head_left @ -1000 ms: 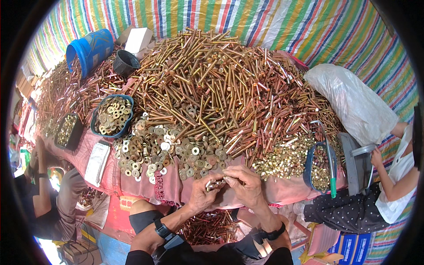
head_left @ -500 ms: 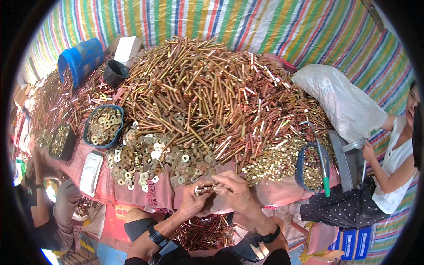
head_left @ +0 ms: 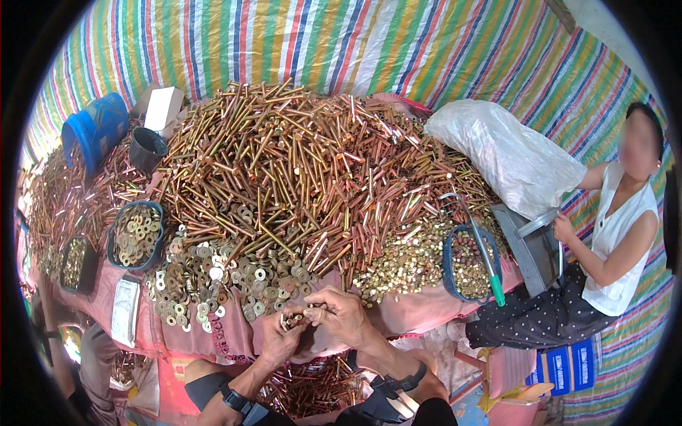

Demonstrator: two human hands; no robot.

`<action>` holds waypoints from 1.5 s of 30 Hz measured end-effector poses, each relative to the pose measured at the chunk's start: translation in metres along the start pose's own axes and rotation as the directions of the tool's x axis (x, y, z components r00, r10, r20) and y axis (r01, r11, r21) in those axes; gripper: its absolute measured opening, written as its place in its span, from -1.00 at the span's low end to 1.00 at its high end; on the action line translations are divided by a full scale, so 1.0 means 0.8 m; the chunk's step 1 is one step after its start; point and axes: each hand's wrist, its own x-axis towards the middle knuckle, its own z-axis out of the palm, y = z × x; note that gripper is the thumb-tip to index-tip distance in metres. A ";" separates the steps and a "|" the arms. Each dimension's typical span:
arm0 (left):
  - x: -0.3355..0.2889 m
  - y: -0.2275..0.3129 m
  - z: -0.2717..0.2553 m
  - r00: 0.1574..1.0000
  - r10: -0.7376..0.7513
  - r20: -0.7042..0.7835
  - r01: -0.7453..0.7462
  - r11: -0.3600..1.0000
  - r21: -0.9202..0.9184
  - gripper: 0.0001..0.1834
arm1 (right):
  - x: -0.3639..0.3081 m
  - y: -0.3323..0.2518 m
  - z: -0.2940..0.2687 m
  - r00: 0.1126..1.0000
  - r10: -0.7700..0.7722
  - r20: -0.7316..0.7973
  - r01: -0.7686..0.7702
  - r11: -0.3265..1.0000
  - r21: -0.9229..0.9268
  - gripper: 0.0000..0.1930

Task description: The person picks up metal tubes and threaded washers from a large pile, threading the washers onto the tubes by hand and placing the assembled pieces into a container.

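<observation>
My left hand (head_left: 279,339) is closed around a few metal bolts (head_left: 291,321), whose ends show between thumb and fingers. Close against it, my right hand (head_left: 346,321) has thumb and fingertips pinched together at the bolts; whatever is between them is too small to name. Both hands are above the near edge of the cloth-covered table. Just beyond them lie loose flat washers (head_left: 266,284), a heap of small nuts (head_left: 398,266) to the right, and a large pile of long coppery bolts (head_left: 284,160) behind.
Tubs of washers (head_left: 114,243) and nuts (head_left: 447,273) flank the heaps; a green-handled tool (head_left: 495,284) leans over the right one. A blue bucket (head_left: 89,145) lies far left. At right, a person (head_left: 614,234) holds a white plastic sack (head_left: 504,153) by a grey metal tray (head_left: 529,248). More bolts (head_left: 312,390) lie below my hands.
The view has shifted, so the table contents appear further left and the person at right shows more fully. My hands stay together, the right still pinching beside the bolts in the left.
</observation>
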 end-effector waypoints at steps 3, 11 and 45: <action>0.001 0.002 0.000 1.000 0.019 0.010 -0.019 0.999 0.033 -0.76 | -0.004 -0.001 0.003 0.988 0.152 0.018 -0.153 0.978 0.144 -0.73; 0.000 0.005 0.003 1.000 0.021 -0.003 -0.021 1.000 -0.020 -0.74 | 0.001 -0.007 -0.001 0.981 -0.195 -0.014 0.189 0.965 -0.180 -0.77; -0.004 0.007 -0.003 0.999 -0.016 0.048 0.021 0.994 -0.106 -0.84 | -0.014 -0.003 0.015 0.994 0.025 -0.105 -0.017 0.996 0.084 -0.69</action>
